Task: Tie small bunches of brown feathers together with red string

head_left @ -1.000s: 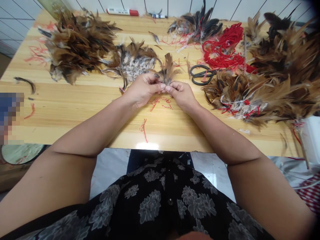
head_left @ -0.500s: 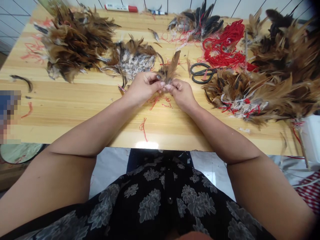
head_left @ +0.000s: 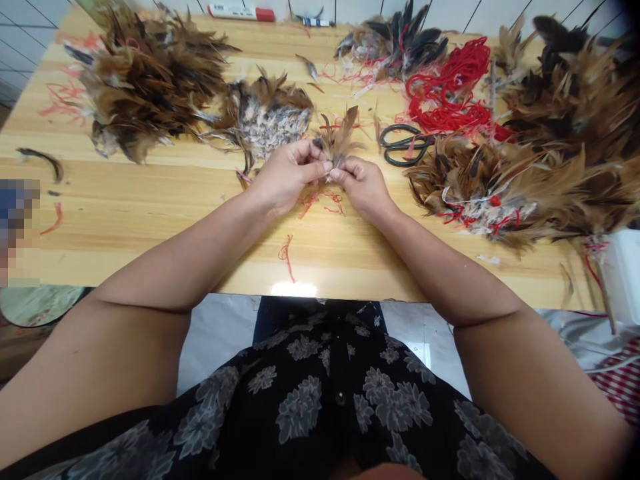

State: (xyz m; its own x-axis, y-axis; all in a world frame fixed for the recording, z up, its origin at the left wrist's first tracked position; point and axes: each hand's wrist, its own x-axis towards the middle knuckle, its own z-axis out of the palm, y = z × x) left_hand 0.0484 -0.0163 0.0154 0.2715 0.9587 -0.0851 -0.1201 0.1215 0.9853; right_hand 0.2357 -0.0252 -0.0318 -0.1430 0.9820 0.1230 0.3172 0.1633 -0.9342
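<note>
Between my hands stands a small bunch of brown feathers (head_left: 342, 137), tips pointing away from me. My left hand (head_left: 295, 170) pinches it low on its left side, thumb and fingers together. From the right, my right hand (head_left: 364, 183) is closed on the quill end, its thumb close to the left thumb. The fingers partly hide the quills. Loose red string scraps (head_left: 320, 200) lie on the table just below the hands. A patch of feathers with pale fluffy ends (head_left: 274, 120) rests beyond my left hand.
Black-handled scissors (head_left: 404, 143) lie right of my hands, near a tangle of red cord (head_left: 450, 93). Large feather piles stand at the left (head_left: 155, 80) and right (head_left: 525, 180). A red-capped marker (head_left: 241, 13) lies at the back edge of the wooden table (head_left: 150, 220).
Both hands stay nearly in place, still pinching the feather bunch. The feathers have tilted slightly and fanned a little to the right. A red strand now shows behind them.
</note>
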